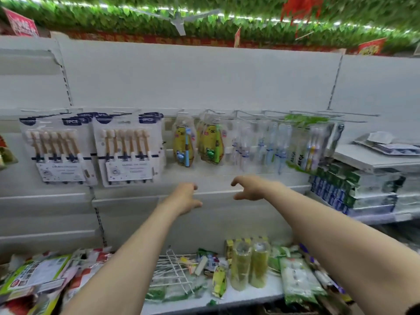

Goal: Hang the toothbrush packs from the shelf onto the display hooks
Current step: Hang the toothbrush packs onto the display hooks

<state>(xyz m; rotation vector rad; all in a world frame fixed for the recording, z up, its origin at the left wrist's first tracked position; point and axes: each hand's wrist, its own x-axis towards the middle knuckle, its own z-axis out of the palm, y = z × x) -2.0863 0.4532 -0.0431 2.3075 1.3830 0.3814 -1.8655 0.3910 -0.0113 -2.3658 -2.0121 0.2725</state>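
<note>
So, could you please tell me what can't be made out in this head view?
- Print on the multi-brush packs: blurred, unreadable.
- Clear toothbrush packs: smeared together by blur, count unclear.
- Heap of packets at lower left: cut off by the frame edge.
- Left hand and right hand: empty, fingertips blurred.

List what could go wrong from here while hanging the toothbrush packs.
Both hands, left and right, hold nothing and reach out just below the yellow packs; a bump might knock them off their hooks. The loose wire hooks on the lower shelf could snag packs picked up beside them.
</note>
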